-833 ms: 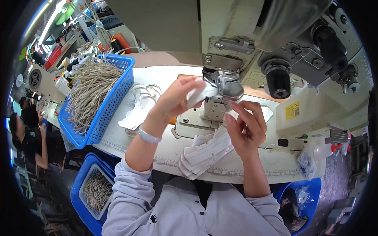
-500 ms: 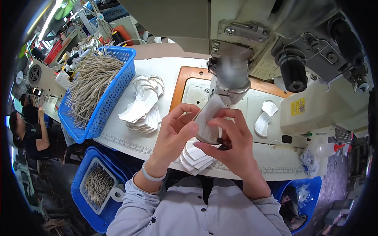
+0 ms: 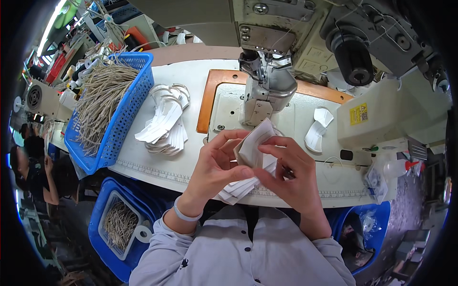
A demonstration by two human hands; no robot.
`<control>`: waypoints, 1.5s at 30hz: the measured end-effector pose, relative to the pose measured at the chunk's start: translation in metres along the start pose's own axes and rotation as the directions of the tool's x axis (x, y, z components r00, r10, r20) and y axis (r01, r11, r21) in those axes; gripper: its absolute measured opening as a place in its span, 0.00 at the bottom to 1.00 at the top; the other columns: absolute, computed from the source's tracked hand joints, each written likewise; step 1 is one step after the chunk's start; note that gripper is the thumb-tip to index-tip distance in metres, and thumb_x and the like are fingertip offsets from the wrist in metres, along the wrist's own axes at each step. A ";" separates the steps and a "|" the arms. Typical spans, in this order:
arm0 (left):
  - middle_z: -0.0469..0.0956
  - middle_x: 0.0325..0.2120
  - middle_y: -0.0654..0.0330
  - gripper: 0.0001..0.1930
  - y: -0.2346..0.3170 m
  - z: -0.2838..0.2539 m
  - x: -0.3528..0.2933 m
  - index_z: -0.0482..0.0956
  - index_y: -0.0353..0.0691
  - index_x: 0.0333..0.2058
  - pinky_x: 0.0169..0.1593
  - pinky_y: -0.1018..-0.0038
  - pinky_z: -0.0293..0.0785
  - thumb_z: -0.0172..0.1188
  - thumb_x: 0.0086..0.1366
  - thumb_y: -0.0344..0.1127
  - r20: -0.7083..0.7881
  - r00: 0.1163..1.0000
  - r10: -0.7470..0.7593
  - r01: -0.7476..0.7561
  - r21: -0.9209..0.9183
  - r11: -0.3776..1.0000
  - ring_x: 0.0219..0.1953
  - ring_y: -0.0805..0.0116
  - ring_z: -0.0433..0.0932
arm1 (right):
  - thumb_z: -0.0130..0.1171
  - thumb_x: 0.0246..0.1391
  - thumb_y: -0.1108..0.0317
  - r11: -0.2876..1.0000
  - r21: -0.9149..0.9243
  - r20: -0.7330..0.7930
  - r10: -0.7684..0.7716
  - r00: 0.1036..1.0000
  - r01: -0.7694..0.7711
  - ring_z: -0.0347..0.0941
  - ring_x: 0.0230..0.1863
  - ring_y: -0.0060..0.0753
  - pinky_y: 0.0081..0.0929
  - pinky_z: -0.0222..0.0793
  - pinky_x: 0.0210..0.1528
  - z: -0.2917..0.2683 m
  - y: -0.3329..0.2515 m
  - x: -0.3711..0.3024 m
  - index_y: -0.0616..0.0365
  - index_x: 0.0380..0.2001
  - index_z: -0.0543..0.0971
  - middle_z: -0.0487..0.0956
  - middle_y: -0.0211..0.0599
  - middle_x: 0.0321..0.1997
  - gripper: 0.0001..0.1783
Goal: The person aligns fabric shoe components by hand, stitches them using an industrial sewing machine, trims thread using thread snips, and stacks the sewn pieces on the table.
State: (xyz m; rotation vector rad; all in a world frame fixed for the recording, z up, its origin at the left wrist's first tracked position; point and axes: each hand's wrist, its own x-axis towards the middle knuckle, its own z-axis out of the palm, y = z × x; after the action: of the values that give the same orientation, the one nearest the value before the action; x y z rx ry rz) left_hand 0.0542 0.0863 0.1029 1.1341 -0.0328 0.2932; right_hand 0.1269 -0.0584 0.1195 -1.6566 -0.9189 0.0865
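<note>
Two hands on one white fabric piece [image 3: 253,145], held just above near edge of bench [image 3: 157,169], right in front of sewing machine head [image 3: 267,86]. Left hand [image 3: 214,164] grip pinching left side, right hand [image 3: 291,174] grip pinching right side; long axis tilted up toward far right. Neither hand clearly nearer. Stack of white pieces [image 3: 164,124] far left, beside blue basket [image 3: 121,119] of tan cords. Yellow rectangular label [image 3: 359,113] on machine body, right. Small squeeze bottle, red tip [image 3: 396,168], near right.
</note>
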 end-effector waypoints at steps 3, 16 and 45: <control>0.73 0.37 0.56 0.23 -0.001 -0.003 -0.003 0.64 0.32 0.46 0.38 0.81 0.72 0.60 0.52 0.28 -0.048 0.998 -0.045 0.048 0.075 0.996 0.38 0.73 0.74 | 0.60 0.39 0.75 0.999 -0.026 0.010 0.022 1.000 -0.022 0.65 0.19 0.18 0.14 0.60 0.17 -0.005 0.003 -0.004 0.61 0.33 0.74 0.72 0.33 0.28 0.13; 0.73 0.35 0.51 0.17 0.002 0.016 0.003 0.67 0.33 0.45 0.40 0.75 0.71 0.53 0.55 0.25 -0.069 0.963 0.259 -0.186 0.524 0.831 0.39 0.66 0.74 | 0.55 0.47 0.71 0.954 0.007 -0.567 0.251 0.785 -0.300 0.54 0.08 0.10 0.11 0.45 0.08 -0.067 0.032 0.015 0.62 0.23 0.74 0.67 0.22 0.14 0.06; 0.68 0.32 0.56 0.11 -0.040 -0.023 -0.022 0.72 0.35 0.33 0.39 0.69 0.64 0.58 0.49 0.30 0.072 0.997 -0.019 -0.068 0.983 0.172 0.37 0.58 0.65 | 0.62 0.39 0.70 0.756 -0.644 -0.102 0.068 0.992 -0.118 0.70 0.24 0.39 0.28 0.66 0.26 0.006 0.074 -0.021 0.60 0.32 0.72 0.69 0.37 0.33 0.15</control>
State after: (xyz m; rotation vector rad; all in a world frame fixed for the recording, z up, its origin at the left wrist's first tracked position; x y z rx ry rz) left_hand 0.0396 0.0867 0.0541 2.5332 0.1081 0.2963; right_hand 0.1476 -0.0668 0.0459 -2.3397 -0.8574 -0.2594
